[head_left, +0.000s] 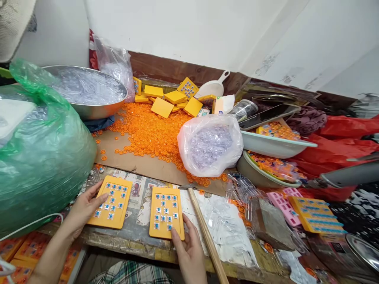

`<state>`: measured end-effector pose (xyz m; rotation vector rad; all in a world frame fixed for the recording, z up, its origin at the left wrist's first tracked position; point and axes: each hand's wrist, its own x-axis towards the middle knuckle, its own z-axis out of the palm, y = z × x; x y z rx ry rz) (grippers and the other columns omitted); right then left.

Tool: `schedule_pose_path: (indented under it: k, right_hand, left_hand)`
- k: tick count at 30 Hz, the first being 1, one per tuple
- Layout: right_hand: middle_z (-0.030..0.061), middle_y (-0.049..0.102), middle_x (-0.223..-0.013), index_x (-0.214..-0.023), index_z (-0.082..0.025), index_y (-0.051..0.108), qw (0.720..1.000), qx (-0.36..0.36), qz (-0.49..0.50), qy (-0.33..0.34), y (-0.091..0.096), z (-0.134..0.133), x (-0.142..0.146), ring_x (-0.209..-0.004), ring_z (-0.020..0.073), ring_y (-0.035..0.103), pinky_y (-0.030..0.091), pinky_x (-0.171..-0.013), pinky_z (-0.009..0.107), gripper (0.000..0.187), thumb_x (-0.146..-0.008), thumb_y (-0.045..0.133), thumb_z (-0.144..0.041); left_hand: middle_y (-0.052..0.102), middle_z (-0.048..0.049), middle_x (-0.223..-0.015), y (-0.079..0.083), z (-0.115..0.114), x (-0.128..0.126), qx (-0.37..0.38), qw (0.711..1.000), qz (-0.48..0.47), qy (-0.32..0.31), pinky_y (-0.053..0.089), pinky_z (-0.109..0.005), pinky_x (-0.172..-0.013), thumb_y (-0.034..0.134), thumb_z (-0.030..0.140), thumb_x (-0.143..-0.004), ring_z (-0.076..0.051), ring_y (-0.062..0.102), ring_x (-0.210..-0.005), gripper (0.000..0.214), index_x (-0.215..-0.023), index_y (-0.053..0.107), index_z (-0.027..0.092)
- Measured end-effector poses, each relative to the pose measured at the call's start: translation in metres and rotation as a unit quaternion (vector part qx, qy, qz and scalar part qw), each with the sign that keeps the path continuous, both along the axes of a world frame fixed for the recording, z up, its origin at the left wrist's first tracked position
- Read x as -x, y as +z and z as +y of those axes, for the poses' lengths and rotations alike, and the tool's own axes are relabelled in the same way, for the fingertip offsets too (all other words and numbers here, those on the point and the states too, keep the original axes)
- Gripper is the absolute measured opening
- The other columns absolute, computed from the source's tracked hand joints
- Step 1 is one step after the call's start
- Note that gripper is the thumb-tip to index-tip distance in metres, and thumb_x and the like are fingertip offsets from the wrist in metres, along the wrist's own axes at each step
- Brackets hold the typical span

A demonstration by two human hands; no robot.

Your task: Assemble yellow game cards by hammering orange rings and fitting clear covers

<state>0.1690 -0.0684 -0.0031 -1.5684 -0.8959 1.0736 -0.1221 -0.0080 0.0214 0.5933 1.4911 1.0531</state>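
Observation:
My left hand (87, 205) grips a yellow tray (124, 197) by its left edge, thumb on top and fingers underneath. Small clear pieces with blue centres sit in rows across this tray. A second yellow tray (168, 205), filled in a like pattern, is held at its lower right edge by my right hand (188, 246), the thumb pressing on its face. Both trays lie tilted toward me over the near edge of the worktable, apart from each other. Just right of the second tray rests a hammer (205, 232), its wooden handle pointing toward me.
Orange rings (148, 130) are heaped on cardboard (118, 157) behind the trays. Yellow blocks (174, 96) lie at the back. A bag of clear pieces (210, 146) stands centre right, with basins (272, 144) beyond. A green bag (44, 165) bulges at left, near a metal bowl (100, 110).

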Motion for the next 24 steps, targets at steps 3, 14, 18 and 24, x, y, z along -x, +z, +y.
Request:
schedule_pose_path:
  k: [3, 14, 18, 24]
  right_hand:
    - [0.0123, 0.055, -0.132, -0.118, -0.019, 0.063, 0.998, -0.009, -0.066, 0.02, -0.003, 0.0, -0.003, -0.122, 0.0308, 0.051, 0.055, -0.082, 0.035, 0.054, -0.072, 0.071, -0.044]
    - [0.0113, 0.06, -0.126, -0.124, -0.023, 0.059, 0.912, -0.128, -0.379, 0.088, -0.018, -0.004, -0.022, -0.11, 0.0272, 0.061, 0.054, -0.084, 0.035, 0.039, -0.09, 0.05, -0.039]
    - [0.014, 0.061, -0.118, -0.121, -0.02, 0.061, 0.841, -0.177, -0.509, 0.042, -0.002, 0.001, -0.061, -0.106, 0.0297, 0.06, 0.049, -0.09, 0.044, 0.035, -0.09, 0.051, -0.034]
    - [0.0129, 0.068, -0.096, -0.113, -0.017, 0.063, 0.782, -0.143, -0.598, 0.102, 0.0, 0.028, -0.086, -0.087, 0.0289, 0.062, 0.052, -0.073, 0.043, 0.037, -0.092, 0.046, -0.042]
  left_hand:
    - [0.065, -0.0142, -0.118, -0.002, -0.005, -0.007, -0.054, 0.953, 0.291, -0.066, 0.052, -0.046, -0.087, 0.066, 0.035, -0.077, -0.032, 0.064, -0.101, 0.048, -0.12, 0.058, 0.015]
    - [0.07, -0.0095, -0.101, 0.015, 0.145, -0.125, -0.292, 0.745, 0.519, -0.301, 0.046, -0.035, -0.091, 0.048, 0.013, -0.087, -0.023, 0.062, -0.099, 0.023, -0.088, 0.071, 0.018]
    - [0.068, -0.0076, -0.098, -0.004, 0.183, -0.147, -0.3, 0.749, 0.486, -0.336, 0.048, -0.038, -0.086, 0.054, 0.017, -0.088, -0.019, 0.062, -0.094, 0.014, -0.09, 0.067, 0.014]
    - [0.068, -0.0057, -0.086, -0.015, 0.174, -0.148, -0.307, 0.759, 0.437, -0.373, 0.049, -0.029, -0.078, 0.055, 0.012, -0.083, -0.018, 0.063, -0.082, 0.016, -0.085, 0.07, 0.017]
